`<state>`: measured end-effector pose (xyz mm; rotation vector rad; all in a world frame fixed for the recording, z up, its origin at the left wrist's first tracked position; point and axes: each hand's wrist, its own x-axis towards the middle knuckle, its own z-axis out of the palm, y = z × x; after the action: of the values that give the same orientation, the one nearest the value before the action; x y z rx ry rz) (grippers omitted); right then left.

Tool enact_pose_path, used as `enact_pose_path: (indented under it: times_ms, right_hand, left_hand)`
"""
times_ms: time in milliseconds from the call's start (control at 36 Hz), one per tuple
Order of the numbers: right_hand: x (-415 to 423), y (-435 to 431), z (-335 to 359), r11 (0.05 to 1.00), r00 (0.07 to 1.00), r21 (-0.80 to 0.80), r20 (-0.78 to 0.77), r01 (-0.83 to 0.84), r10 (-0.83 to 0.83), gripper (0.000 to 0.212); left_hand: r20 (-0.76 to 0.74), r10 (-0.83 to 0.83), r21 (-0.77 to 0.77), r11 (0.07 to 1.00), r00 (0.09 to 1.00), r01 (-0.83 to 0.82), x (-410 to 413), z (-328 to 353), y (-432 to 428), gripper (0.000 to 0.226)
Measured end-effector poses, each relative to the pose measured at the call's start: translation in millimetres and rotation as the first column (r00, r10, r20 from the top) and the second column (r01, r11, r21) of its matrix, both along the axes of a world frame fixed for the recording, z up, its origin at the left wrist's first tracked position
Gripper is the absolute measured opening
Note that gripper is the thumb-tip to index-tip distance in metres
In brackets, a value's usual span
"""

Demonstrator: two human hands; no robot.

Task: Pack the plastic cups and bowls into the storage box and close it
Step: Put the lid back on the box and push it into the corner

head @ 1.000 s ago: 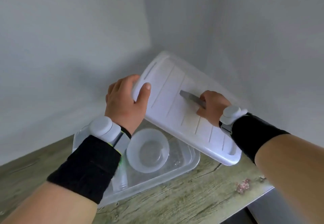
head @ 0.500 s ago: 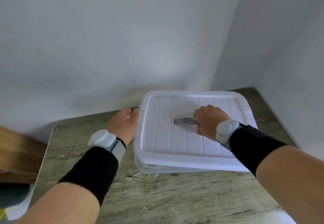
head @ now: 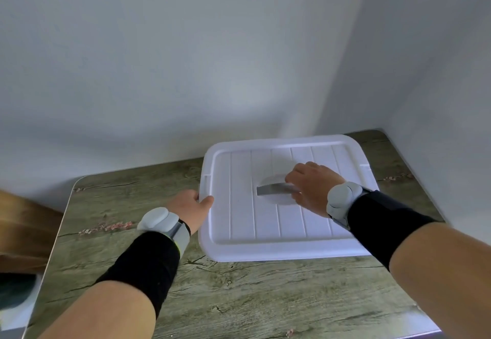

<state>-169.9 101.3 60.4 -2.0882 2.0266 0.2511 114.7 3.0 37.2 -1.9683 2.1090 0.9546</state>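
The white ribbed lid (head: 244, 206) lies flat on top of the storage box and covers it fully, so the box walls, cups and bowls are hidden. A grey handle (head: 273, 188) sits in the lid's middle. My right hand (head: 313, 187) is closed around the right end of that handle. My left hand (head: 190, 210) holds the lid's left edge, thumb on top of the rim beside a small latch tab.
The box stands at the back right of a wood-grain table (head: 239, 293), close to the corner of two pale walls. A brown wooden piece (head: 24, 229) and a dark object (head: 16, 288) lie beyond the table's left edge.
The lid has gone from tilted above the open box to flat on it. My left thumb has come up onto the lid's left rim. My view has shifted.
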Motion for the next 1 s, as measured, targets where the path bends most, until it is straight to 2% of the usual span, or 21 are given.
enact_pose_path:
  times_ms: [111,167,278,361,444,528,611,694,750,833,889,1000]
  right_hand:
    - [-9,2,3,0.972,0.955,0.034,0.179,0.233,-0.236,0.042]
    - [-17,8,1,0.922,0.910,-0.022,0.175,0.386,-0.376,0.046]
    - [-45,30,-8,0.695,0.694,-0.044,0.128,0.717,-0.708,0.060]
    - [-53,38,-14,0.586,0.581,-0.020,0.166,0.810,-0.797,0.070]
    - [-60,36,-15,0.375,0.341,0.097,0.254,0.922,-0.905,0.078]
    - [-76,37,-23,0.281,0.235,0.187,0.235,0.941,-0.943,0.088]
    - [-86,44,-27,0.220,0.149,0.284,0.252,0.933,-0.956,0.098]
    - [-90,52,-30,0.249,0.145,0.381,0.282,0.890,-0.948,0.083]
    - [-91,54,-32,0.263,0.156,0.379,0.291,0.887,-0.944,0.075]
    - [-92,55,-38,0.258,0.166,0.328,0.284,0.909,-0.944,0.078]
    - [-91,57,-36,0.253,0.166,0.274,0.307,0.928,-0.937,0.071]
    - [-95,60,-35,0.313,0.264,0.146,0.278,0.939,-0.924,0.072]
  left_hand:
    - [0.061,0.004,0.008,1.000,0.998,-0.004,-1,-6,2,0.049]
    - [0.046,0.040,0.012,0.999,0.998,-0.041,2,-8,1,0.049]
    - [0.015,0.098,0.036,0.994,0.995,-0.098,-2,-10,-5,0.049]
    - [-0.029,0.175,0.033,0.984,0.984,-0.174,-7,-13,-8,0.055]
    - [-0.080,0.235,0.112,0.968,0.969,-0.226,-9,-16,-7,0.054]
    - [-0.204,0.370,0.198,0.922,0.906,-0.332,-8,-21,-6,0.046]
    - [-0.262,0.460,0.285,0.877,0.848,-0.388,-4,-22,-6,0.042]
    - [-0.239,0.445,0.235,0.889,0.863,-0.393,-4,-21,-7,0.045]
    - [-0.208,0.380,0.161,0.922,0.901,-0.352,-8,-18,-4,0.042]
    - [-0.153,0.309,0.080,0.951,0.939,-0.300,-13,-16,-4,0.044]
    - [-0.149,0.305,0.056,0.952,0.941,-0.300,-13,-17,-4,0.045]
    - [-0.084,0.256,-0.055,0.964,0.963,-0.261,-17,-19,-3,0.044]
